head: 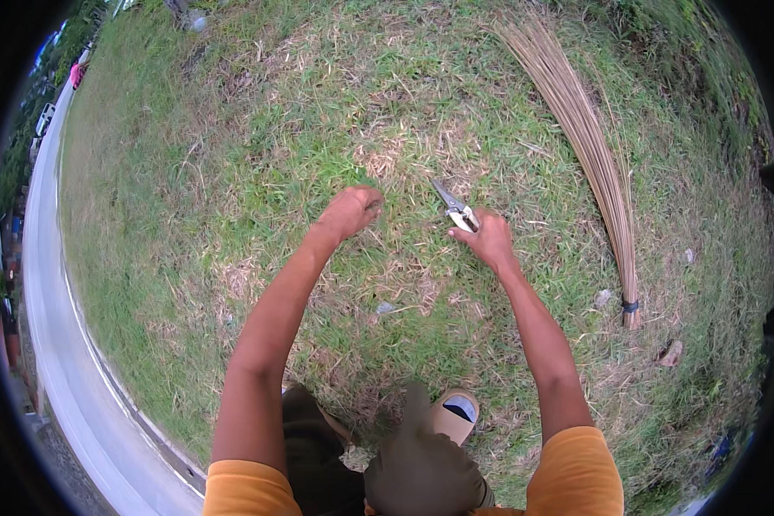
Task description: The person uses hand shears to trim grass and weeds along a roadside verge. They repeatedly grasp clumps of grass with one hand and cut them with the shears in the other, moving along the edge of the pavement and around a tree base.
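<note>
My right hand (490, 235) grips garden shears (456, 209) with pale handles and narrow grey blades that point up and to the left, over the grass. Across from it, to the left, my left hand (356, 209) is held low over the grass with its fingers curled; whether anything thin is between them cannot be told. A long bundle of thin dry sticks (590, 142), like a stick broom, lies on the grass to the right of both hands. A dark band (630, 307) ties its narrow end, and its loose end fans out at the top.
Patchy grass (245, 168) with dry clippings surrounds me. A paved road (45, 271) with a kerb curves along the left side, with a person in pink (76, 74) and a vehicle (45, 117) far off. A dry leaf (671, 353) lies at the right, below the bundle. Denser plants line the right edge.
</note>
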Available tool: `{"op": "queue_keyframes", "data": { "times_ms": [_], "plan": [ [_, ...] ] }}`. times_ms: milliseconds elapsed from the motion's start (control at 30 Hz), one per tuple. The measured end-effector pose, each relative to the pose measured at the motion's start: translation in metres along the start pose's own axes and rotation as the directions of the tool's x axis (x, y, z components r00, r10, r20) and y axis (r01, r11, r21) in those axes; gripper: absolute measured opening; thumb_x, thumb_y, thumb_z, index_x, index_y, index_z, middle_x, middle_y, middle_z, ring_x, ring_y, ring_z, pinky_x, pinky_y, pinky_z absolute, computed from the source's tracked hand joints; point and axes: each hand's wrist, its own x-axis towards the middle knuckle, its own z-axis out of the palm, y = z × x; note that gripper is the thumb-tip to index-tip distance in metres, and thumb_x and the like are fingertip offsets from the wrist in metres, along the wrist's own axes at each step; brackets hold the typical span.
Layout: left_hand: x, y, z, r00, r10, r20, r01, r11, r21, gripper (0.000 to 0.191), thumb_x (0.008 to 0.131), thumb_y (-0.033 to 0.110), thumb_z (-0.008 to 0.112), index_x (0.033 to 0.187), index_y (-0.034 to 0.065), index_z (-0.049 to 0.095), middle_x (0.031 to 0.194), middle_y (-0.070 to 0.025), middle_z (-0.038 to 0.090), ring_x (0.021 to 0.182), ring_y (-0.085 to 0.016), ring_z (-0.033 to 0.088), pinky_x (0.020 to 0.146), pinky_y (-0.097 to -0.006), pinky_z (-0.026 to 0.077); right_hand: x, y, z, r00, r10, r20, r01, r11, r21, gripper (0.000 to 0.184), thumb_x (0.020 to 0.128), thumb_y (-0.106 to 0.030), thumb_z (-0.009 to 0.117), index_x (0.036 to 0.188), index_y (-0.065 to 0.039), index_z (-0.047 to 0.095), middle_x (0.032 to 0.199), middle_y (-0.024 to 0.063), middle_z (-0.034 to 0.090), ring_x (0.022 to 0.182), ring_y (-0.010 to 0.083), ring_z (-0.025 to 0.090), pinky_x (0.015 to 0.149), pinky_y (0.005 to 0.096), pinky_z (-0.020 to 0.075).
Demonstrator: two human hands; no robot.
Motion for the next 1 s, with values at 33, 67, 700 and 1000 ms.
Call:
{"op": "queue_keyframes", "data": {
  "times_ms": [33,67,700,1000],
  "plan": [
    [0.002,-0.002,0.000,1.000,-0.022,-0.009,0.022,1.000,-0.005,0.020,0.083,0.009,0.066,0.102,0.0040,0.067,0.096,-0.0150,0.067,0.087,-0.031,0.066,0.080,-0.0383,0.053,-0.005,0.002,0.001,1.000,0.019,0.018,-0.020,0.999,0.026,0.056,0.067,-0.042,0.083,0.092,0.004,0.062,0.085,0.0230,0.066,0.077,0.0362,0.066,0.074,0.0446,0.0521],
    [0.004,-0.006,-0.001,0.999,-0.035,-0.022,0.034,0.999,-0.009,0.020,0.082,0.008,0.066,0.102,0.0040,0.067,0.096,-0.0147,0.068,0.088,-0.030,0.066,0.080,-0.0377,0.053,-0.012,0.005,-0.001,0.995,0.054,0.084,-0.064,0.991,0.119,0.065,0.065,-0.045,0.084,0.101,0.004,0.062,0.093,0.0237,0.066,0.083,0.0360,0.065,0.076,0.0447,0.0515],
    [0.026,-0.045,-0.041,0.988,-0.075,0.138,0.116,0.942,-0.315,0.021,0.076,0.002,0.071,0.097,0.0048,0.070,0.090,-0.0100,0.071,0.084,-0.021,0.067,0.078,-0.0331,0.053,0.002,-0.048,0.047,0.976,-0.215,0.015,0.216,0.975,-0.043,0.058,0.067,-0.035,0.083,0.105,0.002,0.058,0.097,0.0216,0.060,0.093,0.0365,0.059,0.085,0.0450,0.0471],
    [0.039,-0.063,-0.046,0.974,0.021,0.225,0.066,0.925,-0.374,0.022,0.073,0.000,0.074,0.094,0.0057,0.070,0.092,-0.0071,0.071,0.085,-0.017,0.067,0.078,-0.0317,0.053,-0.020,-0.045,0.004,0.991,-0.121,0.059,0.134,0.931,-0.340,0.080,0.060,-0.043,0.086,0.120,-0.003,0.050,0.110,0.0155,0.053,0.106,0.0327,0.049,0.093,0.0435,0.0372]
  ]
}}
